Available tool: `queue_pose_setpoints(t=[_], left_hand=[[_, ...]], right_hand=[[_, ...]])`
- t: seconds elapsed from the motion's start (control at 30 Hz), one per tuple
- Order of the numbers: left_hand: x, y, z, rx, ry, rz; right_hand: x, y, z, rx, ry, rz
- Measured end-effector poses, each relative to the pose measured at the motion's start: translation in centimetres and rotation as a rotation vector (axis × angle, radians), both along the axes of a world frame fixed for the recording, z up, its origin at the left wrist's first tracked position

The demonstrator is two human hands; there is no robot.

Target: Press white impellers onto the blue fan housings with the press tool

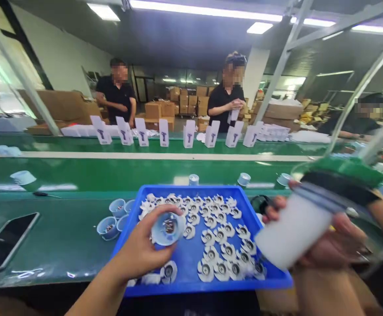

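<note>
Gripping a light-blue plastic cup (157, 235), the left hand (145, 245) shows in the head view above the left part of the blue plastic tray (186, 259). Thumb and fingers curl around the cup; mouth tilted toward the camera, small metal pieces (169, 226) inside. Right hand (326, 248) is closed around a white cylinder (297, 226), tilted, blurred, over and past the tray's right edge. More fingers show past the cylinder's upper end; can't tell whose.

Inside the tray: many white fan impellers (228, 251) with dark round hubs, thickest along the far and right sides, a few near the front left corner below the left hand.

Just left of the tray: cluster of light-blue cups (107, 228), contents small, partly hidden by the tray wall. Well left of it: smartphone (7, 245) lying flat, plus a thin dark tool (46, 195) farther back. Beyond the tray's far rim, on the green conveyor belt (145, 169): spaced-out pale-blue cups (244, 178).

Farther beyond the tray: a row of upright white printed boxes (164, 133), then two co-workers in black tops, one left (117, 105), one right (222, 98) with both hands on a pale item (233, 113). Cardboard cartons (187, 101) stacked behind them.
</note>
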State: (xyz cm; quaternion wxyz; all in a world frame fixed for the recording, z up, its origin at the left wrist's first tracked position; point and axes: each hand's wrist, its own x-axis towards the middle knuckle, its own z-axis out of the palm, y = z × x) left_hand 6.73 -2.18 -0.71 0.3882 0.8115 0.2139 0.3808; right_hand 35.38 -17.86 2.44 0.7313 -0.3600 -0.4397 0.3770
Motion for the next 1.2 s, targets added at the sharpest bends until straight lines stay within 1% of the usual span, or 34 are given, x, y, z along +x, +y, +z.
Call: queue_pose_setpoints(t=[0.03,0.1,0.13,0.17,0.23,0.27,0.37,0.43,0.5,0.7,0.8,0.93,1.0,1.07,1.13,1.17,1.2], left_hand=[[1.3,-1.4,0.2,0.085,0.094,-0.098],[3.3,-3.5,0.3,0.200,0.195,-0.220],[4.1,-4.3,0.4,0.227,0.216,-0.251],[4.6,-4.8,0.4,0.242,0.232,-0.268],[5.3,-5.5,0.6,0.260,0.245,-0.280],[5.5,-5.6,0.8,0.270,0.243,-0.284],[5.8,-5.8,1.3,0.286,0.234,-0.295],[6.0,-5.8,1.6,0.269,0.243,-0.307],[6.2,-6.0,1.7,0.245,0.253,-0.322],[6.5,-6.0,1.7,0.252,0.282,-0.317],[6.5,-6.0,1.9,0.239,0.304,-0.311],[6.7,-6.4,2.3,0.139,0.362,-0.308],[6.6,-6.3,2.2,0.095,0.423,-0.323],[5.8,-5.7,1.7,0.103,0.516,-0.306],[4.1,-4.3,0.7,0.104,0.603,-0.208],[2.9,-3.5,0.0,0.079,0.619,-0.127],[1.6,-2.6,-0.9,0.037,0.604,-0.026]], right_hand=[[-1.0,0.5,0.8,0.031,0.103,0.026],[-3.2,1.6,2.5,0.092,0.214,0.050],[-4.2,2.2,3.4,0.115,0.198,0.058],[-5.1,2.7,4.3,0.102,0.180,0.070],[-6.5,3.3,5.5,0.044,0.115,0.085],[-6.9,3.5,5.9,0.012,0.090,0.086],[-7.8,3.5,5.9,-0.033,0.085,0.016],[-8.2,3.4,5.6,-0.028,0.098,-0.054],[-8.4,3.3,5.5,-0.039,0.085,-0.084],[-8.7,3.2,6.7,-0.135,0.095,-0.226],[-8.5,3.4,6.2,-0.122,0.083,-0.210],[-8.3,3.9,4.9,-0.019,0.081,-0.178],[-8.1,3.9,4.4,-0.027,0.096,-0.185],[-7.2,3.3,3.6,-0.044,0.116,-0.211],[-5.2,1.7,2.2,-0.049,0.080,-0.269],[-3.8,0.6,1.2,-0.068,0.018,-0.303],[-2.3,-0.5,0.2,-0.093,-0.074,-0.389]])
